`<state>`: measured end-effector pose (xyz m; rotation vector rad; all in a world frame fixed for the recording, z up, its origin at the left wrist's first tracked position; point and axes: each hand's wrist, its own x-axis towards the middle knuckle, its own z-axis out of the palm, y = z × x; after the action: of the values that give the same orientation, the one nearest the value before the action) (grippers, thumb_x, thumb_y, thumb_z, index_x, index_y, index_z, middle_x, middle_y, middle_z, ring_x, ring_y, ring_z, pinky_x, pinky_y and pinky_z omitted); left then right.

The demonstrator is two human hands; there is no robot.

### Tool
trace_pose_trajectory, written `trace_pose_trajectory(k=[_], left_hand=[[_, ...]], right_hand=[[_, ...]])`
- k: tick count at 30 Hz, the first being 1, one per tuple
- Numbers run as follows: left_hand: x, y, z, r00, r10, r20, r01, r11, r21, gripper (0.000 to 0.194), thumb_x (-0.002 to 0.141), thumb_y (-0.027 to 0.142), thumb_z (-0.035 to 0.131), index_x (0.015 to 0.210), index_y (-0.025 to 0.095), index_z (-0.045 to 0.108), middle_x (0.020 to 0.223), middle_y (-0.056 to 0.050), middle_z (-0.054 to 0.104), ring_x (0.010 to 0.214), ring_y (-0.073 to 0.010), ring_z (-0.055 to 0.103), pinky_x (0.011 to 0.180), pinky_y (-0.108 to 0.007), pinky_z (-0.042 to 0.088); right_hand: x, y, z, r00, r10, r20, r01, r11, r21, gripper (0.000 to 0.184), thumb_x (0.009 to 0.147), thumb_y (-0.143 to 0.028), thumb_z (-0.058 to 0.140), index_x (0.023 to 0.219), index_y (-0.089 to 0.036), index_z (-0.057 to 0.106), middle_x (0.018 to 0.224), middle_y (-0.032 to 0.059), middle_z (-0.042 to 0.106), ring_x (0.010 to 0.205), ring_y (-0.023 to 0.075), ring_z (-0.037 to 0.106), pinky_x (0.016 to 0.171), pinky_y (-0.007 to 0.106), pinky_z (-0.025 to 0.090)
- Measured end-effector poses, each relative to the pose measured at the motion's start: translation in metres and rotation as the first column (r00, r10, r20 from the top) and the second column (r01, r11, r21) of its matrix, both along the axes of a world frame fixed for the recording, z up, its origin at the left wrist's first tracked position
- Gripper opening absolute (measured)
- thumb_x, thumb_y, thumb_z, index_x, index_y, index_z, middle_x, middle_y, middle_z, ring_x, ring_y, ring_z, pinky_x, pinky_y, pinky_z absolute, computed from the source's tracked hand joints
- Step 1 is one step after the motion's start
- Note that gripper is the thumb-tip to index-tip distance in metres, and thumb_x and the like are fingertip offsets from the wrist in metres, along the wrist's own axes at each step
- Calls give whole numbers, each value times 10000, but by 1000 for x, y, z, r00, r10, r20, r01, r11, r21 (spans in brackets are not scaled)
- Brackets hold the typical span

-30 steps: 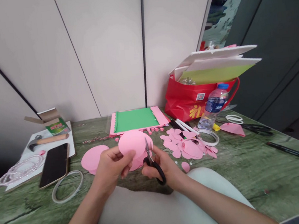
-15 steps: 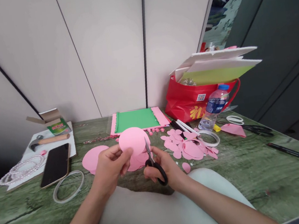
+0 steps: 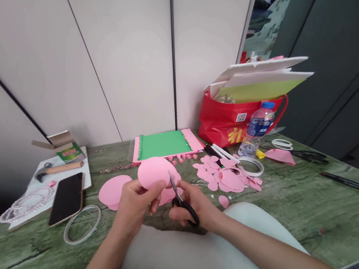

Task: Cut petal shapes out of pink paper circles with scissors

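Your right hand (image 3: 199, 202) grips the black-handled scissors (image 3: 176, 190). Your left hand (image 3: 132, 206) pinches the pink disc (image 3: 152, 172) up over the surface (image 3: 293, 208), short of its far edge, scissor blades at the disc's right side. White ring (image 3: 78, 241), then phone (image 3: 67, 198), toward the left edge. Cutouts (image 3: 232, 180) right of center. Bottle (image 3: 257, 128) just before red bag (image 3: 217, 121), far-right corner. Green sheet (image 3: 163, 144) at far edge.

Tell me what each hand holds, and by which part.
The left hand pinches a pink disc by its lower edge; the right hand holds the scissors by their black handles.
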<state>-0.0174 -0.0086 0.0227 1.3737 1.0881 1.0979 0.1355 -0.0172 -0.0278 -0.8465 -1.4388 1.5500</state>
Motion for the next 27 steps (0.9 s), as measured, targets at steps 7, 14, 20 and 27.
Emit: trace_pose_trajectory(k=[7,14,20,27], left_hand=[[2,-1,0,996,-30,-87,28,999,-20,269,684,306,659,506,129,563,328,66,430,301,-30,339,315,-154,243],[2,-1,0,995,-27,-101,28,1000,11,263,685,311,649,507,135,568,324,64,437,298,-42,352,311,-161,262],[1,-2,-1,990,-3,-141,7,1000,26,268,689,307,642,506,133,554,316,67,432,292,-36,346,315,-157,256],[1,-2,1,991,2,-134,3,999,34,279,692,315,641,502,135,545,318,70,425,298,-32,341,319,-155,254]], right_hand=[[0,-2,4,987,-42,-153,40,999,-13,600,498,-261,812,936,-196,407,588,-78,522,495,64,429,456,172,323],[0,-1,5,986,-34,-163,35,999,1,590,494,-262,817,910,-190,404,569,-87,482,472,51,378,429,163,279],[1,-1,3,985,12,-173,-4,999,46,543,559,-255,777,944,-190,401,507,-115,435,432,43,314,412,163,258],[1,-1,5,989,-25,-145,34,998,58,551,579,-266,744,1006,-177,407,515,-99,502,405,52,378,380,160,276]])
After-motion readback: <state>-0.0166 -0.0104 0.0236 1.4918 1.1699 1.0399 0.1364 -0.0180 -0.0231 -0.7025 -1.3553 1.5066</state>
